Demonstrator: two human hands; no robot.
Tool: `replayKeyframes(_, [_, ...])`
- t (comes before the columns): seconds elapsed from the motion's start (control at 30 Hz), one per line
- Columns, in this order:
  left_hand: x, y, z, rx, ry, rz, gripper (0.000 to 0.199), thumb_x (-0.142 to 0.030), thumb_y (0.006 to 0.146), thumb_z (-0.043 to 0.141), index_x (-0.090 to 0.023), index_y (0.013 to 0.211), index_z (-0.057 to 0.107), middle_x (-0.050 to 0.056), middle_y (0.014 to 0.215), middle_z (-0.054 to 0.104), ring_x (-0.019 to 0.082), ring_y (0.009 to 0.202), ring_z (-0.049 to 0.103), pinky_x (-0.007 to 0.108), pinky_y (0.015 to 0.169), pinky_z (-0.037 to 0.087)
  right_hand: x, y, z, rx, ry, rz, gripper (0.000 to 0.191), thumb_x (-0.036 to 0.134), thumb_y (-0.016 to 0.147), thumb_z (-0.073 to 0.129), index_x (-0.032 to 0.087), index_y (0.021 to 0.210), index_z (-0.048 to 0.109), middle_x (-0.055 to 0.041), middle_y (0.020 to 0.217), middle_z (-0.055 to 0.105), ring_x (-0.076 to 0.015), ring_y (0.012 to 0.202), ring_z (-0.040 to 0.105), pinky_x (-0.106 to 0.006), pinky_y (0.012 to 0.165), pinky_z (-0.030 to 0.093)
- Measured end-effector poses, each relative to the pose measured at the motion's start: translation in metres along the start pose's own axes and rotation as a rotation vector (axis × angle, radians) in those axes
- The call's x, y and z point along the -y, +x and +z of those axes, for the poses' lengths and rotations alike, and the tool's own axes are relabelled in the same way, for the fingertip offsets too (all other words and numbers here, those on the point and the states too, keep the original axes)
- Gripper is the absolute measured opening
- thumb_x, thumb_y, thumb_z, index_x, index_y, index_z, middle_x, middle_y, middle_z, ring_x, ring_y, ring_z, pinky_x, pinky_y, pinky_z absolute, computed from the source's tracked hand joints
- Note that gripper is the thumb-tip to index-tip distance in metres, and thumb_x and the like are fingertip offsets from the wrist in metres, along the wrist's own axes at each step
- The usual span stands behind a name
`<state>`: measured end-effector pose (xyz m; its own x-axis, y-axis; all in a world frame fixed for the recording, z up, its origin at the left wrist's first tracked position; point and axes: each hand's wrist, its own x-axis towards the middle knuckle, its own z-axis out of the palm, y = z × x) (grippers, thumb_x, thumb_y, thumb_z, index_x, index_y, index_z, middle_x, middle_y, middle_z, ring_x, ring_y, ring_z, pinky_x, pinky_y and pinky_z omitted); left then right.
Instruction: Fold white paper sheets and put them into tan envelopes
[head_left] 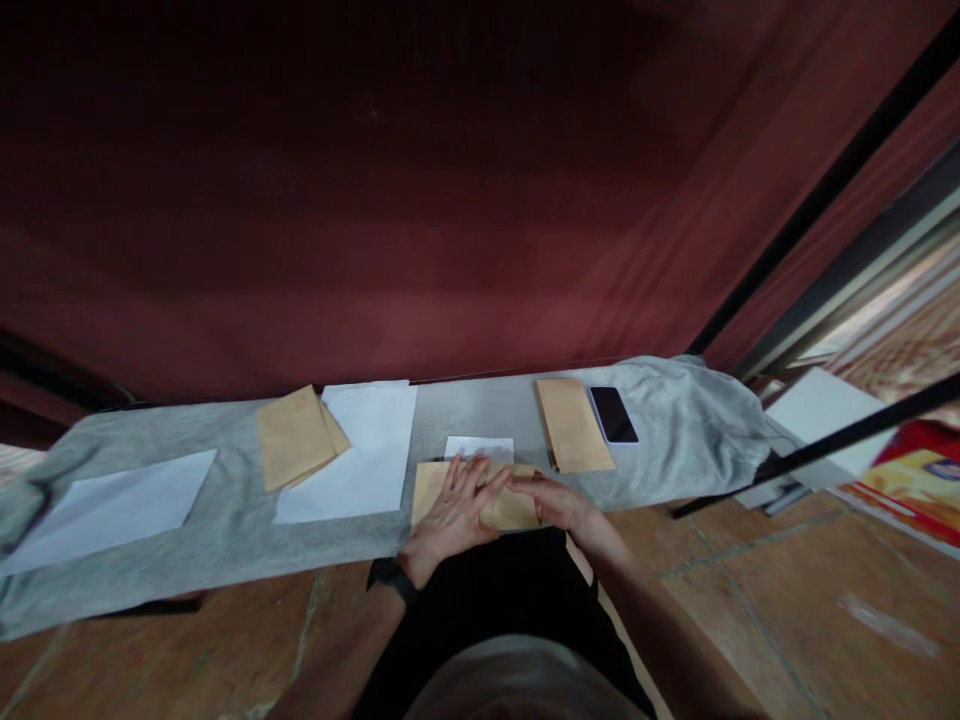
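Note:
A brown envelope (506,508) lies at the near edge of the grey cloth, in front of me. My left hand (457,510), with a dark band on its wrist, rests flat on it with the fingers spread. My right hand (551,500) is at the envelope's right side, its fingertips meeting my left hand; its fingers are pressed together, and what they may hold is hidden. Just beyond my left fingertips, a small white paper (480,446) sticks out from behind the envelope.
Left of my hands are white sheets (375,455) and brown envelopes (296,435) overlapping them. Another white sheet (127,505) lies farther left. To the right are a brown envelope stack (576,425) and a phone (614,414). Black metal bars (825,440) cross the right side.

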<state>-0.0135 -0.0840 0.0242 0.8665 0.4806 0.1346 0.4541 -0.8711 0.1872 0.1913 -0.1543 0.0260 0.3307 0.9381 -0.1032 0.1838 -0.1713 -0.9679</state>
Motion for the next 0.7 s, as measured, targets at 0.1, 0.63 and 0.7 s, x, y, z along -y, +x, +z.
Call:
replayKeyframes(0.1, [0.005,-0.002,-0.005,0.032,0.01,0.039,0.118,-0.05,0.069,0.087,-0.031,0.163,0.019,0.014,0.168,0.026,0.036,0.156,0.019,0.061,0.125,0.008,-0.001,0.0,0.003,0.259,0.241,0.161,0.032,0.05,0.084,0.065,0.022,0.095,0.076,-0.0079,0.094,0.076,-0.0258,0.095,0.071,-0.041,0.084,0.057])
replayKeyframes(0.63, [0.044,-0.022,-0.016,0.062,0.035,0.013,0.114,-0.059,0.07,0.082,-0.029,0.163,0.022,0.015,0.158,0.042,0.037,0.15,0.031,0.06,0.124,0.007,-0.016,-0.006,-0.029,0.381,0.67,0.512,0.037,0.051,0.081,0.069,0.02,0.101,0.07,-0.0076,0.091,0.077,-0.0257,0.092,0.074,-0.038,0.085,0.056])
replayKeyframes(0.7, [0.035,-0.022,-0.013,0.041,0.025,0.047,0.116,-0.058,0.069,0.083,-0.028,0.163,0.021,0.015,0.162,0.035,0.038,0.153,0.025,0.062,0.124,0.007,-0.012,-0.006,-0.026,0.43,0.711,0.525,0.039,0.054,0.081,0.068,0.021,0.103,0.07,-0.0073,0.092,0.077,-0.0257,0.094,0.074,-0.038,0.086,0.056])
